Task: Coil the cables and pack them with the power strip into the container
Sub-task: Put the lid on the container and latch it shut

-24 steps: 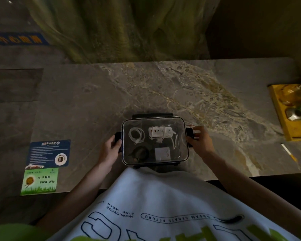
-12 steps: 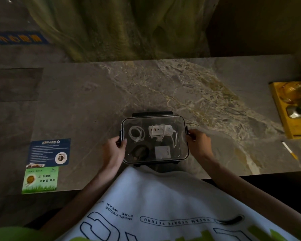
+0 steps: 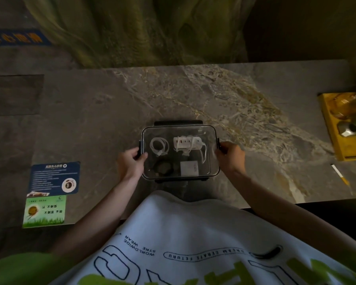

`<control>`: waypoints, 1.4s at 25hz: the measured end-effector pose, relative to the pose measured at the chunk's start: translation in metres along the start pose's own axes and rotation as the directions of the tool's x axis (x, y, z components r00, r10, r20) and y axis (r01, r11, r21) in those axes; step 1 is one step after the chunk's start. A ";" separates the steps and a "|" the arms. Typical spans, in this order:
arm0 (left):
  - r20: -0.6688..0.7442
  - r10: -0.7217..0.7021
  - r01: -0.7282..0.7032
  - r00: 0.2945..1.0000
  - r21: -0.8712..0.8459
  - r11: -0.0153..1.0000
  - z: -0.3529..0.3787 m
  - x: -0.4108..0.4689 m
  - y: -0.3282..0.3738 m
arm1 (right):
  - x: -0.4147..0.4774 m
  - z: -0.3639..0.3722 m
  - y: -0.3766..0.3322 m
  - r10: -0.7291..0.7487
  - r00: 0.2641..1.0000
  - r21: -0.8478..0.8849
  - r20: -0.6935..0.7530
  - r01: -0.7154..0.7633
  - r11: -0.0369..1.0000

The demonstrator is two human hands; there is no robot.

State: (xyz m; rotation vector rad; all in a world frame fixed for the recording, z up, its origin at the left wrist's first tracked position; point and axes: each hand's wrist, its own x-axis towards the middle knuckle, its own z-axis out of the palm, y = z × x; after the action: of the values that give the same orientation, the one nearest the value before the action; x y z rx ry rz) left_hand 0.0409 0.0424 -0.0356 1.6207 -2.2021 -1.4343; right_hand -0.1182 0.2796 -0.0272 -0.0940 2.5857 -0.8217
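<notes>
Near table edge, head view: container (image 3: 179, 126) sits on the marble table (image 3: 90, 120), close to the person's body, clear lid on.
Contents: power strip (image 3: 186, 143) far right inside, white coil (image 3: 159, 146) far left, black coil (image 3: 162, 166) near left, white block (image 3: 190, 168) near right; all are under the lid.
Left hand (image 3: 130, 163): grips the container's left end, thumb on the lid corner, fingers curled round the side.
Right hand (image 3: 231, 159): grips the right end, fingers curled over the side latch; the latch is mostly hidden.
Step (judged): snapping the side latches down, packing seems done.
Do it well: squeeze both ends together so the box doesn't slide; keep the thumbs holding the lid flat.
Check: the strip's cord loops near the right wall and shouldn't get pinched under the rim.
Far latch (image 3: 178, 122): black flap sticks out past the rim; cannot tell if it's fastened, probably next.
Near latch (image 3: 180, 180): same, unclear.
</notes>
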 end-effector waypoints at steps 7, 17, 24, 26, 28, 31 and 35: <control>0.021 -0.001 0.004 1.000 -0.102 0.995 0.005 0.021 -0.008 | 0.011 0.004 -0.007 0.010 1.000 0.016 -0.029 -0.010 1.000; 0.442 0.464 -0.637 0.768 0.458 0.619 0.003 -0.021 0.010 | -0.016 -0.016 -0.014 -0.209 0.895 -0.250 0.395 0.324 0.912; 0.595 0.303 -0.656 0.744 0.565 0.501 0.012 -0.017 0.002 | -0.015 -0.002 0.003 -0.256 0.809 -0.376 0.530 0.494 0.784; 0.587 0.298 -0.652 0.753 0.604 0.459 0.015 -0.019 0.001 | -0.015 0.000 0.005 -0.274 0.808 -0.381 0.521 0.508 0.773; 0.575 0.312 -0.652 0.756 0.624 0.430 0.018 -0.022 -0.001 | -0.016 0.003 0.007 -0.298 0.814 -0.382 0.499 0.515 0.768; 0.561 0.316 -0.643 0.765 0.652 0.401 0.021 -0.023 -0.005 | -0.019 0.003 0.007 -0.312 0.821 -0.415 0.478 0.524 0.744; 0.549 0.336 -0.641 0.766 0.691 0.333 0.023 -0.022 -0.009 | -0.022 0.004 0.006 -0.317 0.824 -0.464 0.470 0.536 0.705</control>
State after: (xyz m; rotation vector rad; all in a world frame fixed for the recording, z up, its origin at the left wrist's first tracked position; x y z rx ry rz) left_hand 0.0459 0.0739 -0.0449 0.5238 -3.4990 -0.3494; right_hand -0.0967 0.2866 -0.0251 -0.9849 2.3767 -0.0783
